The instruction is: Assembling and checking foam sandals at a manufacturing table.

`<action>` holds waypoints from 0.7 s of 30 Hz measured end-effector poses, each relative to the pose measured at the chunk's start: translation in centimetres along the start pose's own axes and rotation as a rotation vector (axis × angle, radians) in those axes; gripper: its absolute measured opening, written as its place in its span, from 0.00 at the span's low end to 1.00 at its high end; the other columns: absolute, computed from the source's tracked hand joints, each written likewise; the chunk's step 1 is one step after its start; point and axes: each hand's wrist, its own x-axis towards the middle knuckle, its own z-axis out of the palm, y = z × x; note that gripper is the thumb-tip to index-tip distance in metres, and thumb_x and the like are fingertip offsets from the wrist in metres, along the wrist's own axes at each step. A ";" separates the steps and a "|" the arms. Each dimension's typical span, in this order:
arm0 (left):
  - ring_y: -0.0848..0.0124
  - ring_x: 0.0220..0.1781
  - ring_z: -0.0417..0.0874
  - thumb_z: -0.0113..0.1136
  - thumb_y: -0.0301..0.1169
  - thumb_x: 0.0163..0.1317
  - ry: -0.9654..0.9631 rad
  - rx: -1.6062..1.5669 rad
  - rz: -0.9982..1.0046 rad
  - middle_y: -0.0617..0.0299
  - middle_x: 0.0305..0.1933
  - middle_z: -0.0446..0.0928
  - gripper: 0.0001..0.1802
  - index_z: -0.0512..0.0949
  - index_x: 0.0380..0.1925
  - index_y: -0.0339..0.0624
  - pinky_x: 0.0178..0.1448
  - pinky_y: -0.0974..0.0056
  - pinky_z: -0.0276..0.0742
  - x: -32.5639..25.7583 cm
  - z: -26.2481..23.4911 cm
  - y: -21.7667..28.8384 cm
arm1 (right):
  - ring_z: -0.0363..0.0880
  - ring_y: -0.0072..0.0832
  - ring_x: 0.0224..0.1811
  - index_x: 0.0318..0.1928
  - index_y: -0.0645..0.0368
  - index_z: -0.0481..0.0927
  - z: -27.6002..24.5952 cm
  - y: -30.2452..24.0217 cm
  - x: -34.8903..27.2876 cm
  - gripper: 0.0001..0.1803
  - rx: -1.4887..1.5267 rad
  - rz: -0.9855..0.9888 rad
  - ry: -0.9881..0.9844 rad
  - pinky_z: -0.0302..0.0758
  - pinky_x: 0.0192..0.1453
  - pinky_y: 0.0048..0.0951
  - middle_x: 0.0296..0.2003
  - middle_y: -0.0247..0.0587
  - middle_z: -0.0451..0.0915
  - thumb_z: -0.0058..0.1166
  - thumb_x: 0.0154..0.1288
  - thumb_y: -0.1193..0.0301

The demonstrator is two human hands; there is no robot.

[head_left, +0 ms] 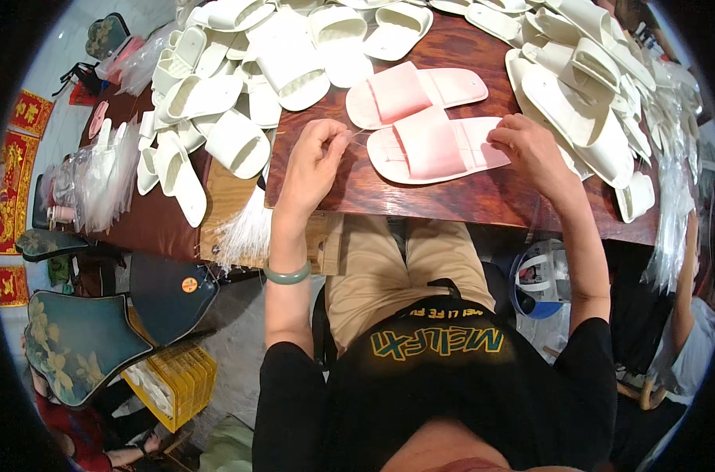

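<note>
Two pink slippers (pixel 400 93) lie at 12 o'clock from the seated body, strap sides up on the table (pixel 334 185), toes toward 9 o'clock, the nearer slipper (pixel 430 149) close against the other. From my remote end, I have the left hand (pixel 314 161) at 11 o'clock, thumb and forefinger pinched together, seemingly on a fine clear strand (pixel 360 142) beside the nearer slipper's toe. I see the right hand (pixel 534 153) at 1 o'clock with its fingers bent onto that slipper's heel; I cannot tell whether they clamp it.

I judge the laying-together of this pair done and the handling of the strand unfinished: faint lines cross the nearer slipper, but I make out no knot. Plenty seems left, with white slippers (pixel 290 71) heaped loosely at 11 o'clock and more white footwear (pixel 577 106) at half past one. A bundle of pale strands (pixel 247 228) hangs at half past nine.
</note>
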 end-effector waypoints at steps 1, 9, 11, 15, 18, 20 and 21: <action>0.80 0.37 0.71 0.52 0.30 0.64 -0.054 -0.109 -0.003 0.65 0.35 0.74 0.10 0.74 0.38 0.33 0.42 0.73 0.68 0.2 -0.1 -0.1 | 0.74 0.39 0.37 0.31 0.62 0.78 -0.5 -0.2 0.0 0.07 -0.143 -0.049 -0.031 0.72 0.39 0.35 0.31 0.43 0.75 0.51 0.49 0.79; 0.82 0.24 0.65 0.54 0.31 0.63 -0.350 -0.952 -0.206 0.66 0.27 0.73 0.08 0.75 0.34 0.36 0.26 0.78 0.57 1.0 0.1 1.9 | 0.72 0.36 0.40 0.32 0.59 0.76 -1.2 -1.1 1.1 0.10 -0.394 -0.117 0.060 0.73 0.40 0.34 0.32 0.40 0.72 0.50 0.46 0.80; 0.81 0.24 0.65 0.54 0.31 0.63 -0.326 -0.962 -0.226 0.65 0.27 0.73 0.08 0.75 0.34 0.37 0.26 0.77 0.58 1.0 0.2 1.7 | 0.73 0.36 0.38 0.34 0.59 0.76 -0.4 -0.9 2.1 0.10 -0.430 -0.092 0.175 0.74 0.37 0.34 0.30 0.40 0.72 0.50 0.47 0.80; 0.82 0.23 0.69 0.54 0.32 0.63 -0.353 -1.035 -0.124 0.64 0.27 0.74 0.07 0.74 0.33 0.39 0.25 0.78 0.59 1.1 0.1 0.5 | 0.75 0.35 0.33 0.37 0.58 0.74 0.7 0.0 2.9 0.12 -0.485 -0.058 0.218 0.75 0.33 0.33 0.28 0.39 0.72 0.49 0.49 0.80; 0.82 0.21 0.69 0.54 0.31 0.63 -0.444 -0.992 -0.155 0.64 0.26 0.75 0.07 0.73 0.33 0.39 0.23 0.79 0.59 0.6 -1.5 1.0 | 0.76 0.34 0.28 0.40 0.57 0.72 1.4 0.0 3.2 0.14 -0.473 -0.055 0.251 0.74 0.29 0.33 0.26 0.38 0.72 0.49 0.51 0.79; 0.83 0.19 0.68 0.54 0.31 0.63 -0.485 -0.941 -0.250 0.63 0.25 0.76 0.07 0.73 0.33 0.39 0.22 0.79 0.59 0.3 -2.1 1.4 | 0.76 0.33 0.27 0.42 0.56 0.71 1.7 0.1 3.1 0.15 -0.476 -0.090 0.343 0.74 0.27 0.31 0.26 0.38 0.72 0.49 0.52 0.77; 0.82 0.19 0.68 0.54 0.32 0.63 -0.448 -0.835 -0.237 0.63 0.24 0.76 0.07 0.73 0.33 0.39 0.22 0.79 0.59 0.0 -2.2 1.4 | 0.76 0.33 0.27 0.42 0.56 0.71 1.8 0.1 3.1 0.15 -0.474 -0.092 0.343 0.74 0.27 0.31 0.26 0.38 0.72 0.49 0.52 0.77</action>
